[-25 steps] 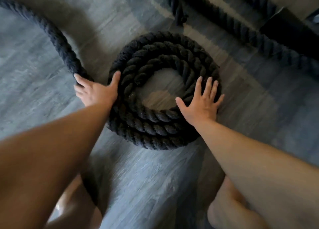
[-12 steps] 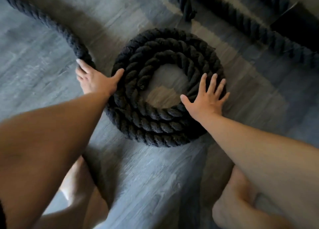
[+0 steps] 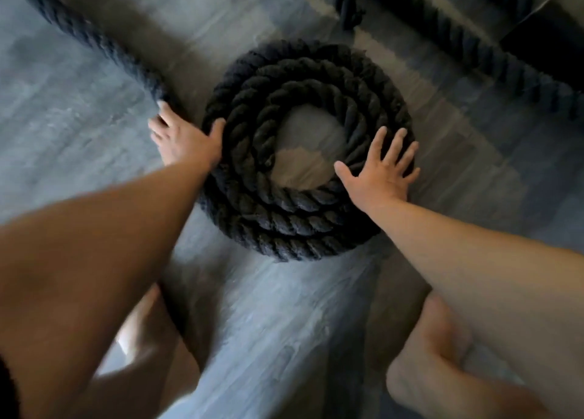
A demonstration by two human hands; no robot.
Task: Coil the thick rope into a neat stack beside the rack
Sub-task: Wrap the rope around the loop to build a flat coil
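Observation:
A thick black twisted rope lies coiled in a round stack (image 3: 303, 225) on the grey wooden floor, with a bare patch of floor in its middle. A loose length of the same rope (image 3: 94, 44) runs from the upper left down to the coil's left side. My left hand (image 3: 185, 140) is wrapped over that length where it meets the coil, thumb against the outer turn. My right hand (image 3: 380, 172) lies flat on the coil's right side with its fingers spread.
More black rope (image 3: 467, 44) stretches across the top right, with a short end hanging down (image 3: 347, 4). A dark block-shaped object (image 3: 550, 36) sits at the far upper right. My bare legs (image 3: 442, 374) are below.
My left hand has slid up along the coil's left side, bringing the loose length closer to the outer turn. My right hand stays pressed on the coil's right side.

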